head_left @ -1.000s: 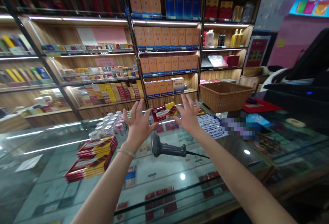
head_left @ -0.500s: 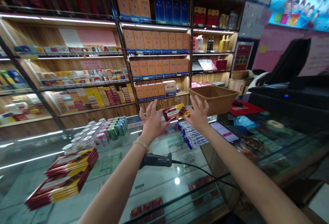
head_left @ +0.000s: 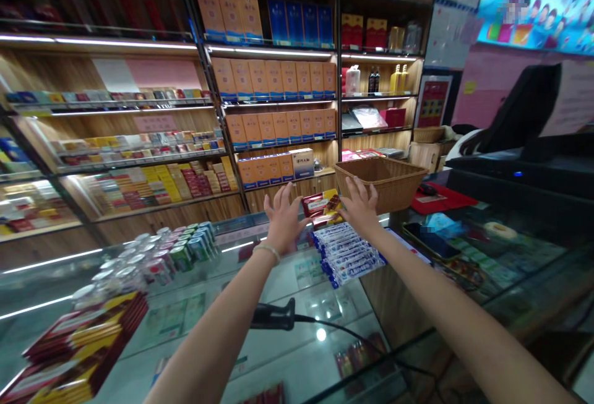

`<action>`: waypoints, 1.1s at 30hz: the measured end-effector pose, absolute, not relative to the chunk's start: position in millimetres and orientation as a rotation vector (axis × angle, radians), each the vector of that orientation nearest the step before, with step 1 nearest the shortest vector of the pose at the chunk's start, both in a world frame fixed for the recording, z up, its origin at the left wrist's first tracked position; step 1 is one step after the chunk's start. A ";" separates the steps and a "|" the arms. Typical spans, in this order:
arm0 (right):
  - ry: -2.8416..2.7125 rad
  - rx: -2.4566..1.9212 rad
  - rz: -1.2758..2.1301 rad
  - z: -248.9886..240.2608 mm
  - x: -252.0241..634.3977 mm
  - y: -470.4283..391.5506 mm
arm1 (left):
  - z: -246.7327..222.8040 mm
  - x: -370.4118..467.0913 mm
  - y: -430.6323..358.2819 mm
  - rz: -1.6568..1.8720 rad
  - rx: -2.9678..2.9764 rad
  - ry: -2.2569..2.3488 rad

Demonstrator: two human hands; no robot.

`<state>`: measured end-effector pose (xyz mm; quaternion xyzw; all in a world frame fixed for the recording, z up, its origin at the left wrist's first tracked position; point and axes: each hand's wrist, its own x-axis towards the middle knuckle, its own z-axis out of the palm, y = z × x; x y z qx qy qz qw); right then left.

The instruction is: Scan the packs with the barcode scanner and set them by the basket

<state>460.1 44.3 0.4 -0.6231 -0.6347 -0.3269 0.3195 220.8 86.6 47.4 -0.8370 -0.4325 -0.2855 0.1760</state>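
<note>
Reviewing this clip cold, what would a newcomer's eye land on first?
Probably the left hand and right hand, mid-picture with a red-and-yellow packet between them. Next, perhaps, the blue-and-white packets spread on the glass counter just nearer, then the orange boxes in rows on the lit shelves behind.

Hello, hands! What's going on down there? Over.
Left hand, right hand at opposite ends of chocolate bar; grip unclear. Blue packs close by, basket behind.
</note>
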 end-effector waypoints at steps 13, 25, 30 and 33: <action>-1.824 -1.649 -0.894 -13.3 481.6 114.8 | 34.5 251.8 158.7 -0.650 -2.435 -1.413; -1.950 -1.634 -0.875 -38.3 495.9 159.3 | 15.3 271.0 207.9 -0.497 -2.542 -1.533; -1.979 -1.620 -0.860 -43.6 498.9 172.1 | 5.1 274.3 224.3 -0.481 -2.557 -1.579; -1.999 -1.608 -0.852 -45.6 500.6 178.0 | 1.5 276.7 231.7 -0.461 -2.566 -1.595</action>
